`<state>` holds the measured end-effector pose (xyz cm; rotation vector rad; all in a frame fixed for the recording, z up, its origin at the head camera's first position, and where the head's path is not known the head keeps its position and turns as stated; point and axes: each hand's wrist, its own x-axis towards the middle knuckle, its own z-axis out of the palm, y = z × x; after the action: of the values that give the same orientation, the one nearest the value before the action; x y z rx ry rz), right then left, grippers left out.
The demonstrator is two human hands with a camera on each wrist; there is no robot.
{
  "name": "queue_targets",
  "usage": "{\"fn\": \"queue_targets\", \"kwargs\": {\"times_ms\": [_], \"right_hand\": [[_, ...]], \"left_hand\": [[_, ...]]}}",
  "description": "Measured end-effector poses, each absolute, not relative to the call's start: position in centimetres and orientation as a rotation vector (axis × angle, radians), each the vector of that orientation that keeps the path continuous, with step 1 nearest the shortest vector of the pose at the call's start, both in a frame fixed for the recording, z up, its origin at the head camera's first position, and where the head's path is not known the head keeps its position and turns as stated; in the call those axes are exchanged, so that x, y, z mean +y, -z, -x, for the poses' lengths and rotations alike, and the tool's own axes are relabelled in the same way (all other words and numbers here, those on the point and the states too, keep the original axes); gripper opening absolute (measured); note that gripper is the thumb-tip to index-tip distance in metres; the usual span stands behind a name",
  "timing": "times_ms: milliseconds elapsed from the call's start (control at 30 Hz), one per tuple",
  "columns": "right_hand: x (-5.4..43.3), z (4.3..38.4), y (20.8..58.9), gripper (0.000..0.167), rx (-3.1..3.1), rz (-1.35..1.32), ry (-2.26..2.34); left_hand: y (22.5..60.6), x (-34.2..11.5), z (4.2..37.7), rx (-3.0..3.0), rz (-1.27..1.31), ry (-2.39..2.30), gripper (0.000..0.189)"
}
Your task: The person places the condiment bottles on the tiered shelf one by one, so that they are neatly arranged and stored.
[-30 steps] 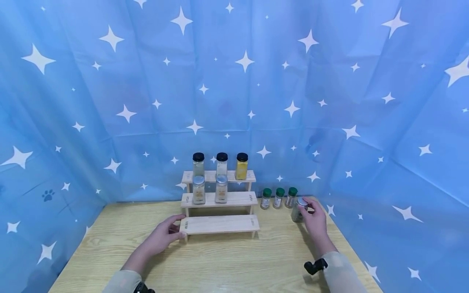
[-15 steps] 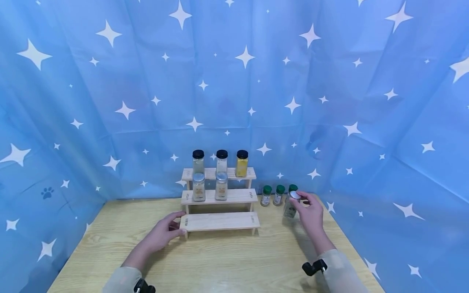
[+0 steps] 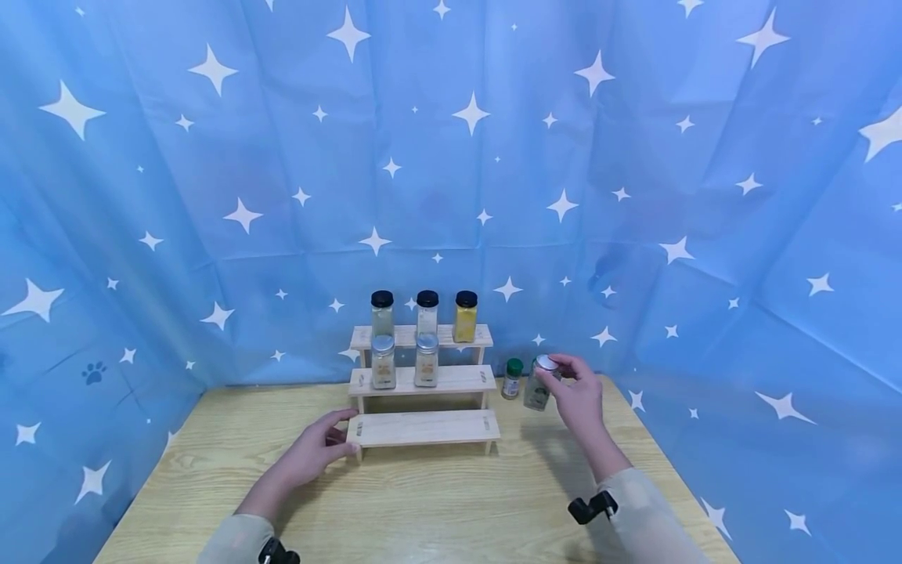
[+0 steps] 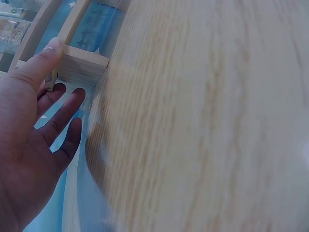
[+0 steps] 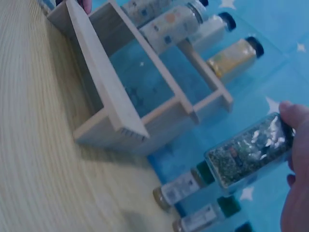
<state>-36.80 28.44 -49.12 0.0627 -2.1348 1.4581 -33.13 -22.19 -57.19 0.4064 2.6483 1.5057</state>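
Observation:
My right hand (image 3: 581, 395) holds a square glass spice jar (image 3: 537, 392) by its silver lid, raised at the right of the rack. Dried green flakes fill this jar, as the right wrist view shows close up. My left hand (image 3: 310, 450) grips the left end of the lowest shelf of a three-step wooden spice rack (image 3: 423, 427). In the left wrist view its thumb lies against the shelf end and the other fingers reach behind. Two silver-lidded jars, a left one (image 3: 384, 368) and a right one (image 3: 426, 366), stand on the middle step; the lowest step bears nothing.
Three black-lidded jars stand on the top step, the rightmost jar (image 3: 465, 319) yellow inside. Right of the rack are small green-capped bottles, one bottle (image 3: 510, 384) visible beside the held jar, others hidden behind it. A blue starry curtain (image 3: 451, 196) hangs behind the wooden table (image 3: 395, 509).
My right hand has lifted the green-flake jar off the table and carried it left, in front of the green-capped bottles. The left hand has stayed on the rack.

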Motion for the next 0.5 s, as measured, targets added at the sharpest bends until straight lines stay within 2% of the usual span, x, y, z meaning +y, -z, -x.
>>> {"fn": "queue_targets", "kwargs": {"times_ms": [500], "right_hand": [[24.3,37.9,46.6,0.038,-2.134,-0.212,-1.444]], "left_hand": [[57.5,-22.4,33.4,2.627,-0.420,-1.512,0.069]]}}
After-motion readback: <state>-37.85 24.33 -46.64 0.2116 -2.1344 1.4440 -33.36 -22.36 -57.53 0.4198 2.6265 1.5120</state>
